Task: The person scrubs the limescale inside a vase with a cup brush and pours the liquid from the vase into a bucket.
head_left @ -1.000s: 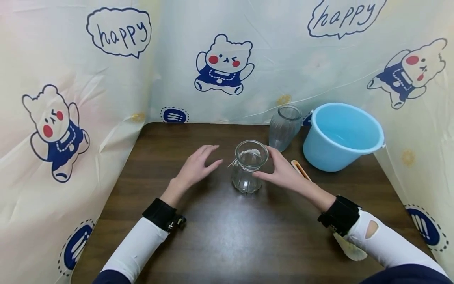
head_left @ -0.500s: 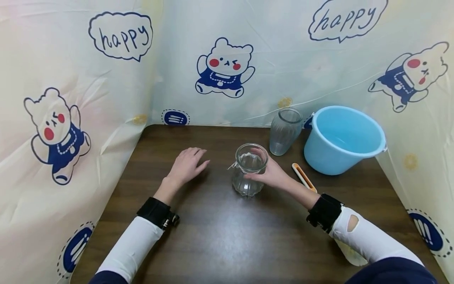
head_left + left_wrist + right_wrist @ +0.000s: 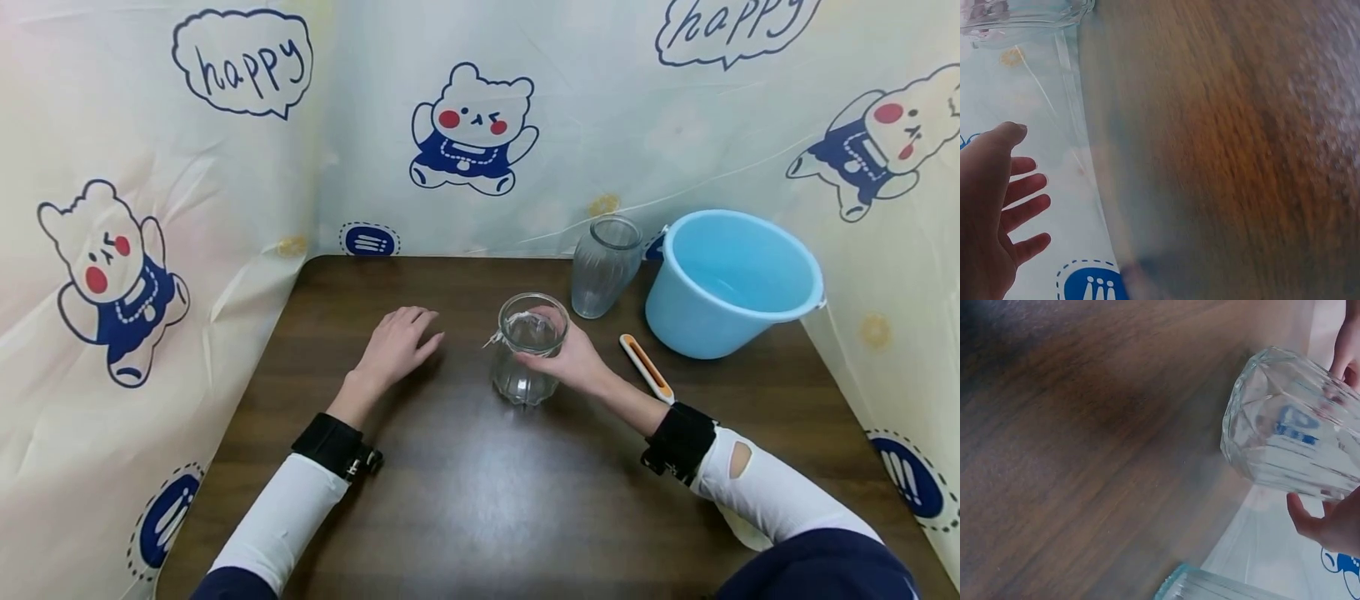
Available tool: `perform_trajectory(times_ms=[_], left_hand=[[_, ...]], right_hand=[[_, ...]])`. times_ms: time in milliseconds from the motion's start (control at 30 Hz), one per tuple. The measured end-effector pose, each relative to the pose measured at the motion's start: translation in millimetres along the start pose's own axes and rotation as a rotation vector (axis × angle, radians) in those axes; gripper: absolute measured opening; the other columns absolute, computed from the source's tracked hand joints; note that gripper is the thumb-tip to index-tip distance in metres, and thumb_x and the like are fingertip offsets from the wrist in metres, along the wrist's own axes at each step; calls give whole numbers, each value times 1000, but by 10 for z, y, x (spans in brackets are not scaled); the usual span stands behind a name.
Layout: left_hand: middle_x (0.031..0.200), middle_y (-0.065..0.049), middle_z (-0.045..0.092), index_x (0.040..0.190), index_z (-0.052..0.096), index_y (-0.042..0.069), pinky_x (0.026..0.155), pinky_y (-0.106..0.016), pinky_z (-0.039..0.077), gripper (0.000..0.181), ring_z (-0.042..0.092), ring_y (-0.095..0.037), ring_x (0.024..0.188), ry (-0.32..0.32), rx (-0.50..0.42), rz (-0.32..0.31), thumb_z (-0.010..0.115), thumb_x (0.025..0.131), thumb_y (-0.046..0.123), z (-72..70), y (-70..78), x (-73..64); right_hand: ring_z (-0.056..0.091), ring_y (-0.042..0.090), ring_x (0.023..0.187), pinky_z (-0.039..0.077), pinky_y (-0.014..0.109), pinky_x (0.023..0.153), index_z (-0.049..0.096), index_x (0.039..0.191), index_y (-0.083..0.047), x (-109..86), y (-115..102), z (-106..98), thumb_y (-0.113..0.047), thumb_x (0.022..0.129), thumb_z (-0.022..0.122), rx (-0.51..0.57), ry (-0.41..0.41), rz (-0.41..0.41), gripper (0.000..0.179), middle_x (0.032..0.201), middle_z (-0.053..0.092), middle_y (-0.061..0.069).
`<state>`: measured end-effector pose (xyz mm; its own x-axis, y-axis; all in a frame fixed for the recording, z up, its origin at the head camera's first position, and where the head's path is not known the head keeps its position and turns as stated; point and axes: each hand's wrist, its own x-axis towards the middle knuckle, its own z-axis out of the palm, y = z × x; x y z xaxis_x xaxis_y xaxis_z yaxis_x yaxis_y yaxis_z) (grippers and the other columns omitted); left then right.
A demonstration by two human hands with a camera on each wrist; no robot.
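A clear glass vase (image 3: pixel 517 382) with string tied round its neck stands upright at the middle of the table. My right hand (image 3: pixel 573 360) grips it by the neck from the right, thumb in front and fingers behind. In the right wrist view, the vase's (image 3: pixel 1285 431) faceted base shows, and fingers of the right hand (image 3: pixel 1329 525) lie against its side. To the left of the vase, apart from it, is my left hand (image 3: pixel 393 346), low over the table with nothing in it. Relaxed, spread fingers of the left hand (image 3: pixel 997 206) appear in the left wrist view.
Behind the vase stands a second, taller glass vase (image 3: pixel 602 271). A light blue bucket (image 3: pixel 731 292) is at the back right. A white and orange handle (image 3: pixel 647 367) lies before it, partly under my right forearm. Printed cloth (image 3: pixel 480 225) walls the table (image 3: pixel 465 517).
My right hand has closed round the vase's neck, its forearm shifting left. The left hand has drawn back left, away from the vase. The vase stands in about the same place.
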<state>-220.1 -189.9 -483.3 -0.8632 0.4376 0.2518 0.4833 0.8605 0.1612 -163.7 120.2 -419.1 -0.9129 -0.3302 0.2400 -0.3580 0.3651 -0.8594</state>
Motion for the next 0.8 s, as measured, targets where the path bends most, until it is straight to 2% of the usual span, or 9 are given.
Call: perform_trajectory(times_ms=[167,333,533,700,800], left_hand=[[121,-11,65,125,64,7,101,-52,41,42,54,-28,116,-18,-25,7,57,96,36,9,66,14],[121,-10,66,124,66,7,101,-52,42,40,55,-27,115,-25,-42,25,56,96,35,17,112,8],[119,-10,67,123,66,7,100,-52,43,40,56,-27,113,-17,-46,24,57,96,35,1,125,27],[117,-10,68,121,68,7,97,-52,45,38,58,-27,110,-18,-43,24,58,95,34,-6,145,34],[115,-11,69,118,70,7,96,-52,46,38,60,-28,108,-22,-40,37,59,95,34,-16,155,29]], right_hand=[[56,39,111,42,58,96,51,129,4,-59,-51,-81,-17,74,82,-30,47,28,67,122,61,26],[56,33,113,43,54,98,49,132,2,-159,-78,-333,-17,73,83,-41,90,73,70,124,61,22],[54,24,114,43,47,98,46,136,-5,-282,4,-796,-24,71,85,-102,165,129,78,127,60,15],[55,20,110,45,38,93,46,137,-5,-458,-167,-1261,-24,75,83,-172,229,198,74,125,59,13],[56,12,105,44,27,88,48,136,-6,-590,-285,-1569,-22,77,81,-246,284,211,69,120,61,4]])
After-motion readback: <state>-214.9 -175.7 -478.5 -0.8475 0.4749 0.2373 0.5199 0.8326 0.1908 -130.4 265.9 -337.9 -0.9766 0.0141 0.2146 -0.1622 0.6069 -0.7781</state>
